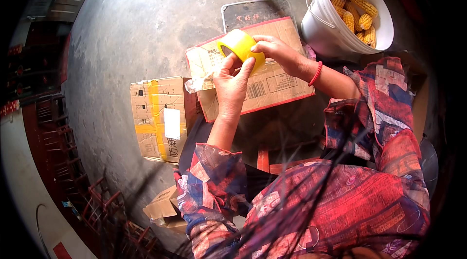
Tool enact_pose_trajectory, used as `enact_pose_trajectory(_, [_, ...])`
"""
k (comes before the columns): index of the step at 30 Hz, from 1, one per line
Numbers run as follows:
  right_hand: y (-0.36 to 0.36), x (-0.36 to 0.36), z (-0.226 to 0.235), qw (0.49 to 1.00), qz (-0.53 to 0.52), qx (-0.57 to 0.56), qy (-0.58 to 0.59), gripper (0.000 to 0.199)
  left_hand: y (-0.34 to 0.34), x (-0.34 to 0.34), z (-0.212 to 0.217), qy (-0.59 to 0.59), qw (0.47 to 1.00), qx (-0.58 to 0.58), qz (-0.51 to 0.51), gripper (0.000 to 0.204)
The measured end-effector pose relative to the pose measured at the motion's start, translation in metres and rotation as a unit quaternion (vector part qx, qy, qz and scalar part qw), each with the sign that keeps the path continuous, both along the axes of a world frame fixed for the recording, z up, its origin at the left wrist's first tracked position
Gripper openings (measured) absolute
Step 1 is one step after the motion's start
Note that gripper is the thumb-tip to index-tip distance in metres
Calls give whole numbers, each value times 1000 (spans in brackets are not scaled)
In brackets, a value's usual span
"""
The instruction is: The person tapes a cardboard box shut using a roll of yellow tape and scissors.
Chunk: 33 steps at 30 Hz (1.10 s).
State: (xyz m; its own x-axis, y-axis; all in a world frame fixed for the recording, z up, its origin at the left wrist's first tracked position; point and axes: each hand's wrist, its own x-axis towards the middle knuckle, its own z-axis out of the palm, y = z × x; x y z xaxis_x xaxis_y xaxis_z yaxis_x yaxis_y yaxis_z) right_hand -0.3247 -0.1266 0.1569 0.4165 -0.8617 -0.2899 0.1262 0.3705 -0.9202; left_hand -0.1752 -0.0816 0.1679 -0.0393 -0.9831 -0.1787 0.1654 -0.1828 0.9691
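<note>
Right above a flattish cardboard carton (pixel 292 83), the two hands share one yellow tape roll (pixel 238 41), which sits over the upper middle of the carton's face with the hole of its core turned toward the left. The left hand (pixel 231 83) comes up from below and grips the roll, its thumb raised against the lower side and its bent fingers by the core opening. The right hand (pixel 282 55) reaches in from the right and holds the roll's right end with narrowed fingers; a red bead bracelet (pixel 316 73) circles its wrist. The carton lies tilted, its long edges trimmed in red, and a crumpled clear scrap (pixel 198 84) hangs at its left edge, just beside the left wrist. Beyond its far edge shows a dark panel with a pale rim (pixel 231 17). To the left, near the carton, a second box (pixel 143 137) stands on the grey floor (pixel 107 40), banded with yellow tape strips (pixel 154 98) and bearing a white label (pixel 171 123). At upper right, a white bucket (pixel 318 37) holds yellow corn cobs (pixel 362 3). Lower left, a small open box (pixel 163 205) rests near the patterned left sleeve (pixel 209 186).
</note>
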Motion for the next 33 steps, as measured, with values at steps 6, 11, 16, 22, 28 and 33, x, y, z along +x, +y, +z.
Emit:
enact_pose_trajectory(6, [2, -2, 4, 1000, 9, -18, -5, 23, 0, 1, -3, 65, 997, 17, 30, 29])
enact_pose_trajectory(11, [-1, -2, -1, 1000, 20, -19, 1, 24, -1, 0, -2, 41, 999, 9, 29, 30])
enact_pose_trajectory(16, [0, -2, 8, 1000, 10, -28, 5, 25, -2, 3, -2, 72, 997, 17, 15, 31])
enact_pose_trajectory(22, [-1, -5, 2, 999, 20, -44, -7, 25, -3, 2, -5, 86, 996, 24, 16, 32])
enact_pose_trajectory(28, [-1, -1, 2, 1000, 4, -24, 10, 25, -2, 0, -5, 74, 997, 18, 16, 34])
enact_pose_trajectory(33, [-1, 1, 1, 1000, 7, -22, 6, 25, -2, 2, -5, 62, 998, 13, 19, 32])
